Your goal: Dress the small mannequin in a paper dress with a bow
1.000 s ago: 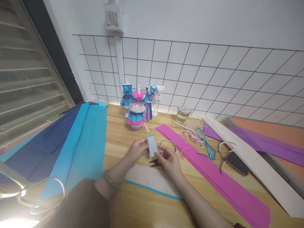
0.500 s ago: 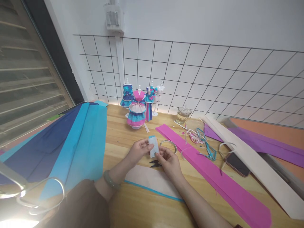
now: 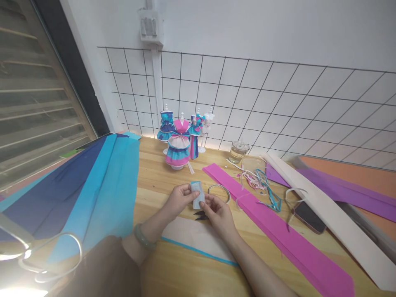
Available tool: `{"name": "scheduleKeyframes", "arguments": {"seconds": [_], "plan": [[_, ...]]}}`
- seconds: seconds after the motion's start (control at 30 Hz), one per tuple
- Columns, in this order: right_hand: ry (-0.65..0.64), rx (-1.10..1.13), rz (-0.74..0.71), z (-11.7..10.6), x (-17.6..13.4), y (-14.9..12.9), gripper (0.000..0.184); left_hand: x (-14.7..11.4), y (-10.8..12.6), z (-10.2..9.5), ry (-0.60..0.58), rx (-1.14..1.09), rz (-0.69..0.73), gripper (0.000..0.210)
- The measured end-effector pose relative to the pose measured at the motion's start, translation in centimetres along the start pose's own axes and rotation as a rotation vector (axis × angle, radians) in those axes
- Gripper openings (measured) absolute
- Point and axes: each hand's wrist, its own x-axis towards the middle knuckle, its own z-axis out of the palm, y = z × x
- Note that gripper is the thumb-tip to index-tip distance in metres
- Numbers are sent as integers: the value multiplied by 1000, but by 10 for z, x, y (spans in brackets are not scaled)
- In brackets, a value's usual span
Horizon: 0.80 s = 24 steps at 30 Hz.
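Observation:
Both hands pinch a small folded piece of white and blue crepe paper (image 3: 197, 197) above the table. My left hand (image 3: 180, 199) grips its left side with thumb and fingers. My right hand (image 3: 219, 209) holds its lower right edge. Just below the right fingers lie black thread snips (image 3: 200, 215), partly hidden by that hand. A roll of tape (image 3: 228, 194) rests behind the right hand. Nearer to me, a white strip with a blue edge (image 3: 198, 239) lies flat under my wrists.
Small dress forms in paper dresses (image 3: 178, 144) stand at the back near a glass jar (image 3: 239, 152). Blue sheets (image 3: 114, 185) cover the left side. Pink (image 3: 278, 222), white (image 3: 334, 218) and purple strips (image 3: 346, 187), scraps (image 3: 270, 194) and a phone (image 3: 309, 216) lie right.
Both hands have shifted slightly down and left in view with the small paper piece. Its angle has changed a little, and both hands still hold it.

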Motion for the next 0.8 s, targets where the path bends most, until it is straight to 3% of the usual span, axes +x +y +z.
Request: {"name": "scheduleKeyframes", "arguments": {"seconds": [0.8], "plan": [[-5, -71, 21, -2, -3, -5, 35, -3, 3, 0, -61, 34, -26, 30]]}}
